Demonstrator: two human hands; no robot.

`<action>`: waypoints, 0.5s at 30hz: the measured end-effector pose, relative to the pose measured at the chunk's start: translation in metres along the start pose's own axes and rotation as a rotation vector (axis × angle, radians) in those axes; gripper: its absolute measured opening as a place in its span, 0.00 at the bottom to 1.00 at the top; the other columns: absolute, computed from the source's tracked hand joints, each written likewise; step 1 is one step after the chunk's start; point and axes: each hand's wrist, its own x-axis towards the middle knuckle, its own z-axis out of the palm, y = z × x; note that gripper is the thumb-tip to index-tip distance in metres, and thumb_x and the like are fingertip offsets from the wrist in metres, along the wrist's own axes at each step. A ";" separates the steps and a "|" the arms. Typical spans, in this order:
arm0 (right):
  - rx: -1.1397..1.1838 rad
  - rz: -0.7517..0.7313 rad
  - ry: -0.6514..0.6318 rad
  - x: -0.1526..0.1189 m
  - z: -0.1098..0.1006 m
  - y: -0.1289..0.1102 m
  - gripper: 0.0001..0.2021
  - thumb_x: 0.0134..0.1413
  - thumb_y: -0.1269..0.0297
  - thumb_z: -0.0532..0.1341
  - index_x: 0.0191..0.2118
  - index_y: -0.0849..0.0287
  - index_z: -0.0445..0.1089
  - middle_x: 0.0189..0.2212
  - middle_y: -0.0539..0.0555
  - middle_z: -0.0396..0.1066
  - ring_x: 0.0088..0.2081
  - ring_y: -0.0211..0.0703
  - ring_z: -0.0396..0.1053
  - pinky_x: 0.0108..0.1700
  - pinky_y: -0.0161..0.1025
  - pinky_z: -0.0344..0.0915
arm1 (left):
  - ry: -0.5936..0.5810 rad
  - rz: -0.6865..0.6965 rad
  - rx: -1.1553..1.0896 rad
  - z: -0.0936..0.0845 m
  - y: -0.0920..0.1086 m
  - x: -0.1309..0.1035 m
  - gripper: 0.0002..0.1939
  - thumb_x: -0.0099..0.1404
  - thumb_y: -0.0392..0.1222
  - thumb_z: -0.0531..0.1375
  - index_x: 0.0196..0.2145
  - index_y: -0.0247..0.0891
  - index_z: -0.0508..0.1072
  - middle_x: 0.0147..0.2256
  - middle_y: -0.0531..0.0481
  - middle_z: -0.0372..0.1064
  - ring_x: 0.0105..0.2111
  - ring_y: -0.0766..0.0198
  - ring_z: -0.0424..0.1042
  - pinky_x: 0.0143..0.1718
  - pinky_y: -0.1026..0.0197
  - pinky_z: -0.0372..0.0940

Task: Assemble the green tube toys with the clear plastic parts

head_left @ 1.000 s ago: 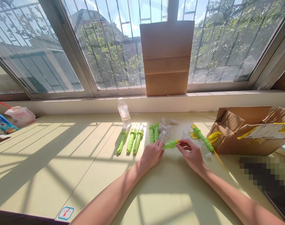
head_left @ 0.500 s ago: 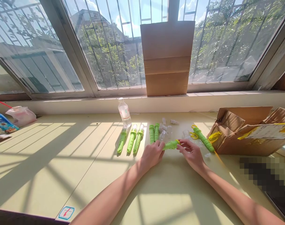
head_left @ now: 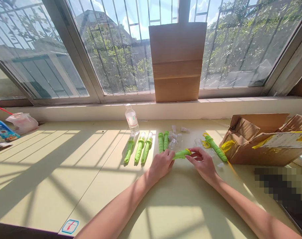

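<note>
A green ribbed tube [head_left: 180, 154] with a yellow band at its right end lies sideways between my hands. My left hand [head_left: 163, 161] is wrapped round its left end. The fingertips of my right hand [head_left: 201, 161] pinch the banded right end. Just behind, two green tubes [head_left: 166, 140] stand side by side near several clear plastic pieces [head_left: 179, 139]. Three green tubes with clear tops [head_left: 140, 148] lie in a row to the left. Another green tube [head_left: 216, 149] with yellow cord rests to the right.
A clear bottle [head_left: 132, 120] stands behind the left row. An open cardboard box [head_left: 262, 149] is at the right, with a pixelated dark object in front. A pouch [head_left: 4, 129] and a pink-white bag [head_left: 23, 123] sit far left. Cardboard [head_left: 177, 63] leans against the window.
My right fingers have shifted slightly at the banded end of the tube. My left hand keeps its hold in the same place.
</note>
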 end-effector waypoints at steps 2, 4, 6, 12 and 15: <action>0.036 -0.003 -0.011 0.000 0.000 0.000 0.16 0.48 0.50 0.69 0.37 0.54 0.70 0.40 0.56 0.77 0.33 0.46 0.76 0.34 0.43 0.73 | -0.003 -0.002 0.001 0.000 0.000 0.000 0.10 0.69 0.38 0.52 0.46 0.38 0.68 0.39 0.44 0.72 0.35 0.55 0.74 0.28 0.61 0.62; 0.071 0.000 -0.031 0.001 0.000 0.000 0.15 0.48 0.51 0.69 0.35 0.54 0.69 0.42 0.56 0.76 0.33 0.45 0.75 0.34 0.42 0.72 | -0.007 0.000 0.003 0.000 0.000 0.000 0.11 0.69 0.38 0.52 0.46 0.38 0.69 0.39 0.43 0.72 0.35 0.55 0.74 0.28 0.61 0.62; 0.095 0.008 -0.049 0.001 0.000 0.001 0.14 0.48 0.52 0.69 0.35 0.54 0.68 0.43 0.56 0.76 0.33 0.44 0.75 0.34 0.40 0.72 | -0.008 0.009 0.002 0.001 0.000 0.000 0.11 0.69 0.38 0.51 0.46 0.37 0.68 0.38 0.43 0.72 0.35 0.54 0.75 0.28 0.61 0.62; 0.133 0.005 -0.087 0.001 -0.001 0.001 0.14 0.50 0.54 0.69 0.35 0.55 0.66 0.44 0.57 0.73 0.32 0.41 0.73 0.30 0.38 0.71 | -0.030 0.014 -0.019 0.002 0.000 -0.001 0.12 0.69 0.37 0.50 0.47 0.36 0.68 0.38 0.41 0.72 0.35 0.53 0.75 0.29 0.61 0.63; 0.133 -0.015 -0.121 0.000 -0.002 -0.002 0.14 0.51 0.55 0.68 0.36 0.54 0.65 0.46 0.56 0.71 0.32 0.39 0.73 0.30 0.37 0.70 | -0.052 0.008 -0.037 0.001 0.001 -0.001 0.13 0.70 0.38 0.49 0.49 0.36 0.68 0.39 0.40 0.72 0.34 0.52 0.75 0.29 0.60 0.63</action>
